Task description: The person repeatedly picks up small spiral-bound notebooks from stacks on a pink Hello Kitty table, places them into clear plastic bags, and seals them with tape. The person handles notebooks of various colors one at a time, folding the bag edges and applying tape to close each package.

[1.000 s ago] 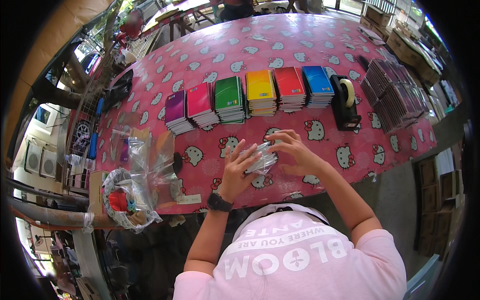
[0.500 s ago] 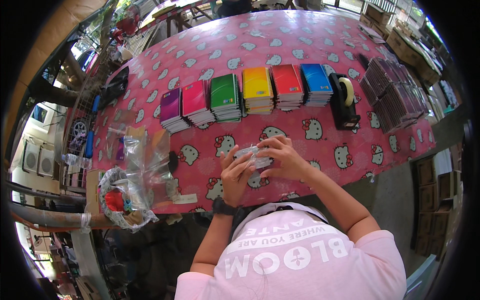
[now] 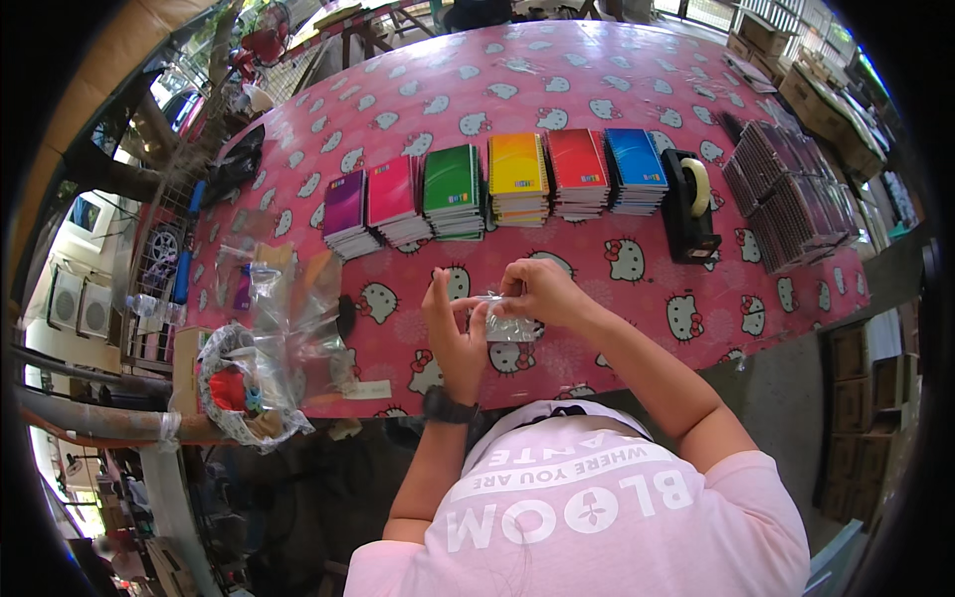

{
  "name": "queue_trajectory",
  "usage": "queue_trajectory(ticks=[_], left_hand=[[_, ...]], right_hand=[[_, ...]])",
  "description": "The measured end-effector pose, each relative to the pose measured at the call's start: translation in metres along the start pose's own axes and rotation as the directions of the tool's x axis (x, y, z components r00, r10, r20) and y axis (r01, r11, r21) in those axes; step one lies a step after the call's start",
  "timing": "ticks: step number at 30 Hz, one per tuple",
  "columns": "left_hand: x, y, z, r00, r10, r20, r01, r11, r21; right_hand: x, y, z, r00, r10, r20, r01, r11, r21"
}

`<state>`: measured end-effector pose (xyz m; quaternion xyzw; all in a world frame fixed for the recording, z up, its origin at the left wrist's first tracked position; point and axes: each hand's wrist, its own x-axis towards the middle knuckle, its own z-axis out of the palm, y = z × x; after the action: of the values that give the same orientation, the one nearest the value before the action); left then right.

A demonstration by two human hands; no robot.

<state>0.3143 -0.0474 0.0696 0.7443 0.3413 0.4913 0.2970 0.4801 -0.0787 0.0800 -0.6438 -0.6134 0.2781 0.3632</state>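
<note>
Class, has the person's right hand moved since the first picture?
Yes: the right hand has moved left, judged against the red notebook stack.

The left hand (image 3: 460,333) and right hand (image 3: 542,293) meet at a clear plastic (image 3: 511,328), thumbs and fingertips gripping its upper part, over the pink table (image 3: 408,279). Beyond them stand six notebook stacks in a row: purple (image 3: 345,204), pink (image 3: 392,192), green (image 3: 452,182), yellow (image 3: 515,164), red (image 3: 577,159), blue (image 3: 635,157). Just beside the blue stands a tape dispenser (image 3: 686,227). Plastic bags (image 3: 298,323) lie left.
</note>
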Motion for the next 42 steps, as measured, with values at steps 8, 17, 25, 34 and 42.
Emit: queue_trajectory(ticks=[8, 17, 25, 34, 42], left_hand=[[-0.052, 0.009, 0.001, 0.893, 0.075, 0.443, -0.328, 0.783, 0.528], [-0.044, 0.004, -0.008, 0.955, 0.127, 0.267, -0.155, 0.984, 0.085], [0.022, -0.017, -0.041, 0.761, 0.186, 0.621, -0.313, 0.944, 0.101], [0.026, -0.028, -0.039, 0.767, 0.205, 0.608, -0.175, 0.978, -0.109], [0.025, -0.040, -0.037, 0.799, 0.255, 0.544, -0.176, 0.965, -0.193]], right_hand=[[0.008, 0.008, -0.008, 0.986, 0.129, 0.107, -0.147, 0.972, 0.183], [-0.038, 0.010, -0.034, 0.974, -0.158, -0.165, 0.147, 0.986, -0.074], [-0.068, -0.013, 0.017, 0.865, -0.419, -0.276, 0.356, 0.901, -0.249], [-0.064, -0.034, 0.042, 0.799, -0.448, -0.401, 0.322, 0.882, -0.343], [-0.066, -0.035, 0.025, 0.874, -0.289, -0.391, 0.214, 0.951, -0.224]])
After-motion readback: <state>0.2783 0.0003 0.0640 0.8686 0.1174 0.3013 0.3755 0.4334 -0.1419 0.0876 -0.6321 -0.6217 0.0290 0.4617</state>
